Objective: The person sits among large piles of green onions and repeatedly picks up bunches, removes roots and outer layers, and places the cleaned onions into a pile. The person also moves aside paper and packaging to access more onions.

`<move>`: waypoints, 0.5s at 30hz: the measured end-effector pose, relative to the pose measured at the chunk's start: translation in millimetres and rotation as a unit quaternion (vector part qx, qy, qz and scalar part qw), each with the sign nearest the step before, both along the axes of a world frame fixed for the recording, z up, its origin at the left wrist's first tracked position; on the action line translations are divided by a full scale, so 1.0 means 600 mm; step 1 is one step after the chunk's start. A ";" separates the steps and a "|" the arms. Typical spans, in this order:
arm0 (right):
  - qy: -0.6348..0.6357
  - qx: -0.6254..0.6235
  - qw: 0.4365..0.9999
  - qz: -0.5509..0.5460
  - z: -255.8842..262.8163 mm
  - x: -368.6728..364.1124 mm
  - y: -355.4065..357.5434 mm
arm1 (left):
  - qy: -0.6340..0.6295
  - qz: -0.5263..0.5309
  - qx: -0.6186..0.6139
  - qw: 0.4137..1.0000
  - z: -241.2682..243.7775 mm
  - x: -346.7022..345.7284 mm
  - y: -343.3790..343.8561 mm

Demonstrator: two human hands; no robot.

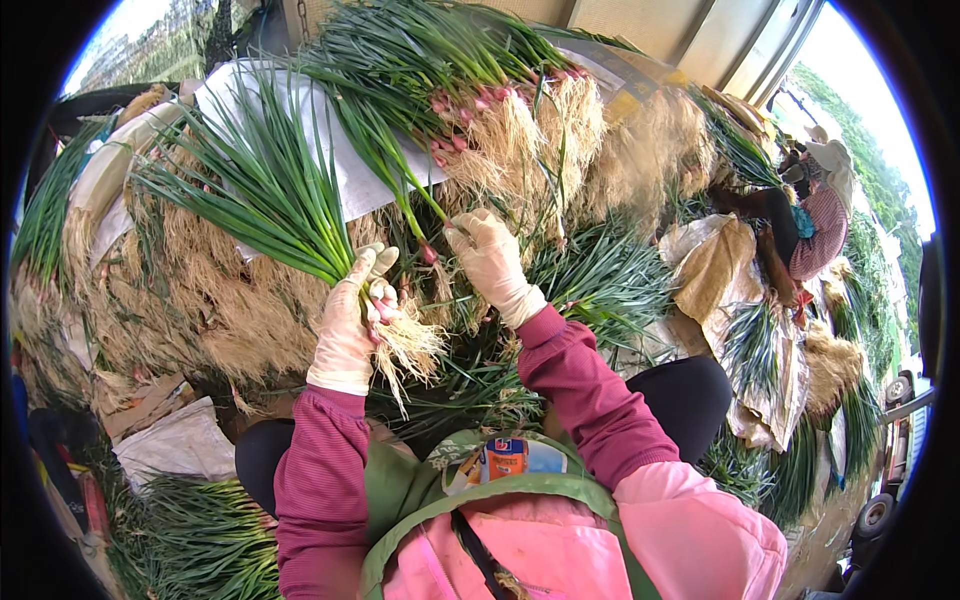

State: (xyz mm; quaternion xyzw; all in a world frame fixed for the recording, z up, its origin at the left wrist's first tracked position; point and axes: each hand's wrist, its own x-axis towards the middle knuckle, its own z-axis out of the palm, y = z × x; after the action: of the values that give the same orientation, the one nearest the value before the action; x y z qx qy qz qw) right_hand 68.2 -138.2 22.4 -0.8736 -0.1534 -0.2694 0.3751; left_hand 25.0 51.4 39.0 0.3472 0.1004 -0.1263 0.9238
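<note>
My left hand, in a pale thin glove, grips a bunch of green onions just above their small pink bulbs. Long leaves fan out to the upper left, while the pale roots hang below my fingers. In the matching glove, my right hand pinches the bulb end of a green onion stalk between thumb and fingers. Beside that stalk hangs another onion with a reddish bulb, apart from my fingertips. A white sheet lies behind both hands.
A large heap of rooted green onions rises ahead, with dry roots facing me. Loose leaves lie right of my hands. Lower left are a white sack and more onions. Another person sits at the far right near brown sacking.
</note>
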 end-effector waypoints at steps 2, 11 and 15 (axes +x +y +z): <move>-0.094 -0.104 0.989 -0.055 0.010 -0.005 -0.010 | -0.005 0.004 0.012 1.000 0.004 -0.001 -0.007; 0.086 0.002 0.976 0.198 -0.018 -0.075 0.038 | 0.000 -0.047 0.068 0.997 0.001 -0.017 -0.021; 0.360 0.380 0.827 0.204 0.060 -0.041 0.060 | -0.021 -0.039 0.164 0.986 -0.004 -0.020 0.000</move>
State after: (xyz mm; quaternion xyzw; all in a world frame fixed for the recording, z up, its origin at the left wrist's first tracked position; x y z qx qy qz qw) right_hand 43.5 -102.5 58.5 -0.6457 -0.0676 0.1092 0.7527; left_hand 12.8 51.1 36.3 0.5000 0.0870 -0.1365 0.8508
